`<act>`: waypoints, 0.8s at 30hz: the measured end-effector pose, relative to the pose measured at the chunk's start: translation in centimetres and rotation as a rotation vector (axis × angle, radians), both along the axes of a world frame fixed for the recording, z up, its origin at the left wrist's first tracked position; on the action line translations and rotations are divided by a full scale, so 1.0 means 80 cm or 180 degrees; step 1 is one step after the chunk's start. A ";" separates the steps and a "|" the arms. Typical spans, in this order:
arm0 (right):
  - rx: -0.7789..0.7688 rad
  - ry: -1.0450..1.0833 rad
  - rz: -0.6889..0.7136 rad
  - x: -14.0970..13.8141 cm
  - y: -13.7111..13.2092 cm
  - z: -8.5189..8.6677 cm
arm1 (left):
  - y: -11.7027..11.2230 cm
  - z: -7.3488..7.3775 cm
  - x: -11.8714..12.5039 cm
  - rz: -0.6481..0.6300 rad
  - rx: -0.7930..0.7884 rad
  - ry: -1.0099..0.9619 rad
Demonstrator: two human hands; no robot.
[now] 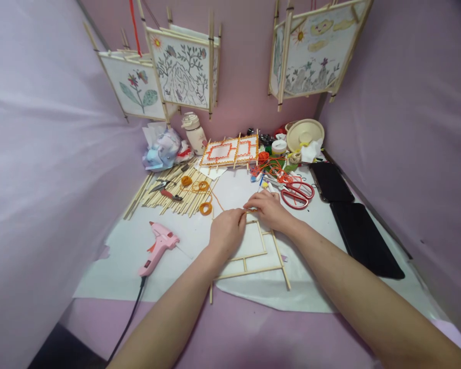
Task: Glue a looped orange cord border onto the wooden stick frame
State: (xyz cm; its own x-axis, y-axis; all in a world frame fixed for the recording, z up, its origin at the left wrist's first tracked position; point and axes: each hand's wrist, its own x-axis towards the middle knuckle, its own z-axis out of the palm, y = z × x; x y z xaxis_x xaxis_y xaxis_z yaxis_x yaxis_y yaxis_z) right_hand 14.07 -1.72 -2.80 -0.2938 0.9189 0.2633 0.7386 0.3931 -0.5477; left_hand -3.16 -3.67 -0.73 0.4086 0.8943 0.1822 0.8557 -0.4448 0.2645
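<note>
A flat frame of thin wooden sticks (249,270) lies on the white sheet in front of me, with a smaller rectangle of sticks inside it. My left hand (227,231) is closed over its far left part, thumb and fingers pressed together at the far bar. Against that same bar, my right hand (268,209) pinches at a bit of orange yarn, its fingertips almost meeting the left ones. From the small coils of orange yarn (205,208), a strand (217,200) runs to the left hand. My fingers partly hide the far bar.
A pink glue gun (159,248) lies left with its cord trailing forward. Behind it are loose sticks (192,200) and pruning pliers (167,192). Red-handled scissors (296,195), a phone (331,182) and a black tablet (364,238) lie right. Picture lanterns (184,72) hang above.
</note>
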 end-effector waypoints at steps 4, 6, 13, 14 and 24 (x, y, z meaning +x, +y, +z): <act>-0.0003 -0.0128 0.0028 0.001 0.000 -0.002 | -0.002 -0.001 0.000 -0.0114 0.0010 -0.0067; -0.0015 -0.0145 0.0048 0.001 0.001 -0.003 | -0.002 -0.001 -0.001 -0.0176 0.0002 -0.0109; 0.0013 -0.0176 0.0081 0.002 0.003 -0.009 | -0.002 -0.006 -0.002 -0.0239 -0.0016 -0.0228; 0.0029 -0.0185 0.0079 0.003 0.003 -0.010 | -0.002 -0.006 -0.002 -0.0231 -0.0017 -0.0225; 0.0198 -0.0479 0.0063 0.007 -0.001 -0.002 | -0.006 0.000 0.002 -0.0215 -0.0058 -0.0022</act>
State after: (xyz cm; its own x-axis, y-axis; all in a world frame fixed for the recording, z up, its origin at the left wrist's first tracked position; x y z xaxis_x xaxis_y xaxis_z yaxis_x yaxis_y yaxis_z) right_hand 14.65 -1.83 -2.93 -0.3519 0.8959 0.2711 0.8022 0.4379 -0.4058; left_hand -3.04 -4.16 -0.75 0.4670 0.8679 0.1691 0.8220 -0.4966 0.2789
